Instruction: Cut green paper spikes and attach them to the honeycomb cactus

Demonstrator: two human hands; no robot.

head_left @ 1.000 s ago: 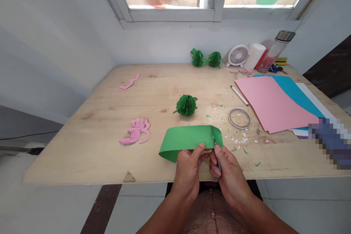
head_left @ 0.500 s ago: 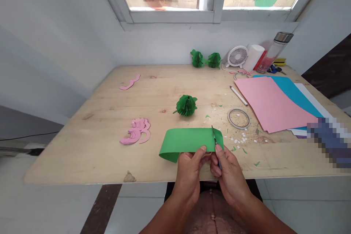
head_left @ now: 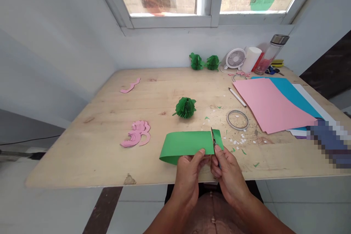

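Green paper (head_left: 186,143), folded over in a loop, lies between the left hand's fingers (head_left: 202,151), pinched on its near edge. The right hand's fingers (head_left: 217,149) are clamped on scissors (head_left: 213,139), blades across the paper's right part. Beyond the fingers a pleated green paper ball (head_left: 185,108) sits on the table (head_left: 90,146).

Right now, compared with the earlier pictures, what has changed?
The scissors in the right hand appear further through the green paper, whose right end looks squarer, less curled. The left hand keeps its hold; nothing was taken up or let go. The pleated green ornament, pink cutouts and ring stayed put.
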